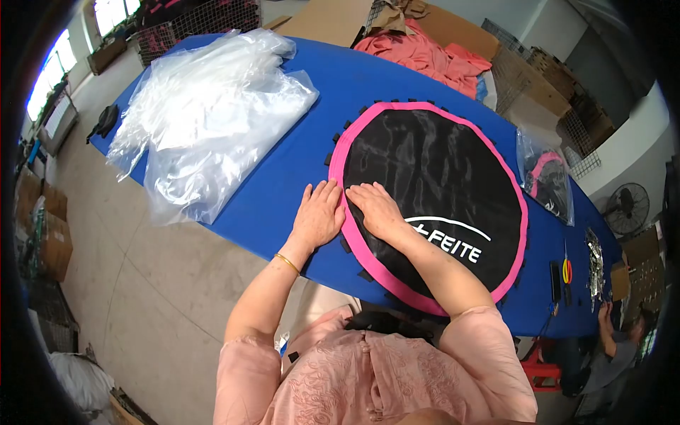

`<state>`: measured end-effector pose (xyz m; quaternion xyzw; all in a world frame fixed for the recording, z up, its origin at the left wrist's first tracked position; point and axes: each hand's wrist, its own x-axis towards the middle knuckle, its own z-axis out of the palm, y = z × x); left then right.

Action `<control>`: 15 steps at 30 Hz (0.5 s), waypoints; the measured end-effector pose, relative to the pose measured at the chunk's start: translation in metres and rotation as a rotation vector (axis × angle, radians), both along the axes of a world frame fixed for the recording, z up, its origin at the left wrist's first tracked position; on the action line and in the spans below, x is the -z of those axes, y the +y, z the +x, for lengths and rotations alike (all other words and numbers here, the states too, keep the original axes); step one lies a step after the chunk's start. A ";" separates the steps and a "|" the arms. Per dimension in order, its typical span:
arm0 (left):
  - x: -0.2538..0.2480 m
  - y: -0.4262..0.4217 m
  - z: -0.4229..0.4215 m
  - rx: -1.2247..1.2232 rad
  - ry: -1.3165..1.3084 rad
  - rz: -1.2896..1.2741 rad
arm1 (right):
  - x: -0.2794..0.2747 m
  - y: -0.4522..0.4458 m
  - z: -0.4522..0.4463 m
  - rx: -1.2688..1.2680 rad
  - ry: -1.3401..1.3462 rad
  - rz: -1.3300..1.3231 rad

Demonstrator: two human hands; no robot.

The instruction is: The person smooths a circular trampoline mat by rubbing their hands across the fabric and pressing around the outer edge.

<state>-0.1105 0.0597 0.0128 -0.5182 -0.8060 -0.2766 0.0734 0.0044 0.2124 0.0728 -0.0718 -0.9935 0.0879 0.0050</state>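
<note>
A round black mesh trampoline mat [432, 163] with a pink border and white lettering lies flat on the blue table [312, 244]. Small black tabs stick out around its rim. My left hand [320, 214] rests flat on the mat's left pink edge, its fingers stretched out. Just right of it, my right hand [375, 210] lies flat on the black mesh near that same edge. Neither hand grips anything. My right forearm crosses over the mat and covers part of the lettering.
Clear plastic bags [212, 120] are heaped on the table's left part. A bagged pink-and-black mat [549, 177] lies at the right, near scissors [567, 271] and a pile of small metal pieces [594, 265]. Another person [615, 354] is at the right end. Coral fabric [432, 57] sits beyond the table.
</note>
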 end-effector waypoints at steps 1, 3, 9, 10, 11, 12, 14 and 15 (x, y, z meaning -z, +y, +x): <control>0.000 -0.001 0.000 -0.004 0.002 -0.002 | -0.001 0.002 -0.006 0.009 -0.004 0.019; -0.001 0.000 0.001 -0.001 -0.012 -0.012 | 0.005 0.013 -0.019 0.009 0.077 0.020; -0.005 -0.001 0.002 -0.008 -0.032 -0.054 | 0.031 0.064 -0.064 0.068 0.246 0.036; -0.006 -0.001 0.002 -0.008 -0.034 -0.057 | 0.034 0.071 -0.071 0.076 0.256 0.056; -0.007 -0.001 0.002 -0.006 -0.036 -0.062 | 0.036 0.076 -0.078 0.085 0.266 0.076; -0.006 -0.001 0.002 -0.008 -0.039 -0.067 | 0.038 0.082 -0.084 0.083 0.263 0.070; -0.006 -0.002 0.002 -0.003 -0.016 -0.043 | 0.040 0.088 -0.094 0.138 0.256 0.096; -0.006 -0.003 0.001 -0.005 -0.020 -0.051 | 0.040 0.089 -0.097 0.137 0.252 0.089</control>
